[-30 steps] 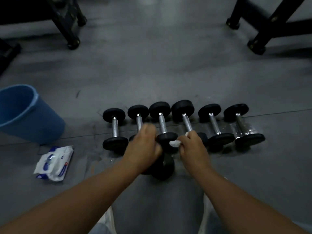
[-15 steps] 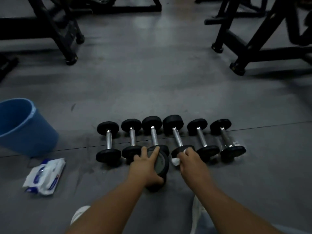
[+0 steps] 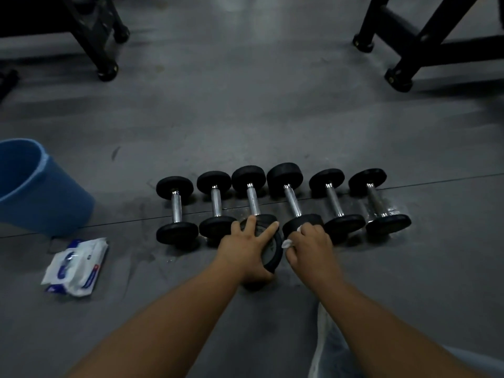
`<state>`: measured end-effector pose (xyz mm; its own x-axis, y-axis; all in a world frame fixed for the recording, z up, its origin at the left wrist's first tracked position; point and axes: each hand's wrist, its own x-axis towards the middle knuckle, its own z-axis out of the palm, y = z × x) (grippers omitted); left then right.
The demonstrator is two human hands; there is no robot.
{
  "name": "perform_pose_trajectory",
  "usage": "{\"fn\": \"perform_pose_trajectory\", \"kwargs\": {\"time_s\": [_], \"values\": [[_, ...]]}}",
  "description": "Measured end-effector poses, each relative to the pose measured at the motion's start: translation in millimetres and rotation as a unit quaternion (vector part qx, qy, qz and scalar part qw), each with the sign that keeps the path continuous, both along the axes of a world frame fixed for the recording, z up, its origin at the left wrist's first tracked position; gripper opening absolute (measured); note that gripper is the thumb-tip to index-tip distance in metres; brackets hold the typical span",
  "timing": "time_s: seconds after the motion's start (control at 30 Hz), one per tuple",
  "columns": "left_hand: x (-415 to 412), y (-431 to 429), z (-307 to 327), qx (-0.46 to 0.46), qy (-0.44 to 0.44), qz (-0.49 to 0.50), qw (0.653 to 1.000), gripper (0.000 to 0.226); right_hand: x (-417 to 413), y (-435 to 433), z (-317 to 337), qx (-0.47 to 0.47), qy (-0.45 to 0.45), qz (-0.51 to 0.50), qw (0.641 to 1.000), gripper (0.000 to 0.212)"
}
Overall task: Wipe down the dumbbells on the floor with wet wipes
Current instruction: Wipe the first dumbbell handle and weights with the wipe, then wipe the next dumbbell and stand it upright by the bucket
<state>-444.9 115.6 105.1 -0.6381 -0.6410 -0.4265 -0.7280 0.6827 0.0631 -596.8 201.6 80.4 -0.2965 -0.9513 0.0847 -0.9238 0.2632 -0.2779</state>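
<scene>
Several black dumbbells with chrome handles lie side by side in a row (image 3: 293, 203) on the grey floor. In front of the row stands another dumbbell (image 3: 271, 252) on end, its grey round face tilted toward me. My left hand (image 3: 245, 255) grips its upper head, fingers spread over the face and thumb hooked round the near edge. My right hand (image 3: 311, 246) pinches a crumpled white wet wipe (image 3: 287, 243) and rests it against the near head (image 3: 302, 223) of the fourth dumbbell from the left.
A blue bucket (image 3: 41, 203) stands at the left, with a white and blue wet wipe pack (image 3: 75, 266) on the floor in front of it. Black equipment frames stand at the back left (image 3: 103, 58) and back right (image 3: 403, 66). My pale trouser leg (image 3: 327, 350) shows at the bottom.
My left hand has brought the upright dumbbell forward against the row and spread its fingers over the face. My right hand stays with the wipe at the fourth dumbbell's near head.
</scene>
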Motion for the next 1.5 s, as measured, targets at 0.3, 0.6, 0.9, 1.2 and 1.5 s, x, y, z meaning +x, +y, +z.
{"fn": "perform_pose_trajectory", "kwargs": {"time_s": [0.3,0.6,0.9,1.2,1.5], "values": [[30.4,-10.3,15.5,0.022,-0.002,-0.002,1.000,0.117,0.3,-4.0,17.0,0.066,-0.076,0.019,0.995,0.023],[126.2,-33.2,47.9,-0.008,-0.042,0.079,0.996,0.113,88.2,-39.6,44.1,0.043,-0.088,0.152,0.984,0.013],[186.1,-45.4,19.2,0.015,-0.061,0.139,0.988,0.117,126.1,-56.7,18.6,-0.029,-0.019,0.246,0.969,0.010],[205.8,-59.0,10.6,0.007,-0.026,0.018,0.999,0.125,149.5,-82.4,-15.1,0.015,-0.079,0.227,0.971,0.044],[246.3,-86.0,19.0,0.000,0.019,0.083,0.996,0.114,192.0,-134.4,-13.2,0.011,-0.079,0.281,0.956,0.008]]}}
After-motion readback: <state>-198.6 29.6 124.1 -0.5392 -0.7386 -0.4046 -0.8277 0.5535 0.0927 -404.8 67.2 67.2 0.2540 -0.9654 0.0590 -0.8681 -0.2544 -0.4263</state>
